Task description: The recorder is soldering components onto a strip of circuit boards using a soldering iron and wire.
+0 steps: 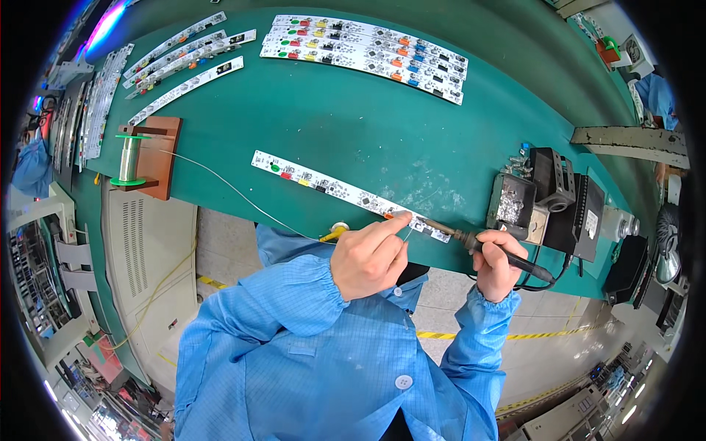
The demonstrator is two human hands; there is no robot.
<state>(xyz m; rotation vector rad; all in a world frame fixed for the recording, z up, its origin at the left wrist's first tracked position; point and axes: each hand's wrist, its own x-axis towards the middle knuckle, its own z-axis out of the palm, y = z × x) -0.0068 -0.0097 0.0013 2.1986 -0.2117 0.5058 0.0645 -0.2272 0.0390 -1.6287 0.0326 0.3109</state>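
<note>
A long narrow white circuit board with colored parts lies slantwise on the green mat in front of me. My left hand is over its right part, index fingertip at the board beside an orange part. Its fingers are closed on thin solder wire, whose end pokes out near the fingertip. The wire trails back to a spool at the left. My right hand grips the black handle of a soldering iron. The iron's tip reaches the board's right end, close to my left fingertip; exact contact is too small to tell.
Several similar boards lie stacked at the back, with more at the back left. The spool sits on a brown wooden stand. At the right are a metal tray, a black iron holder and a black box.
</note>
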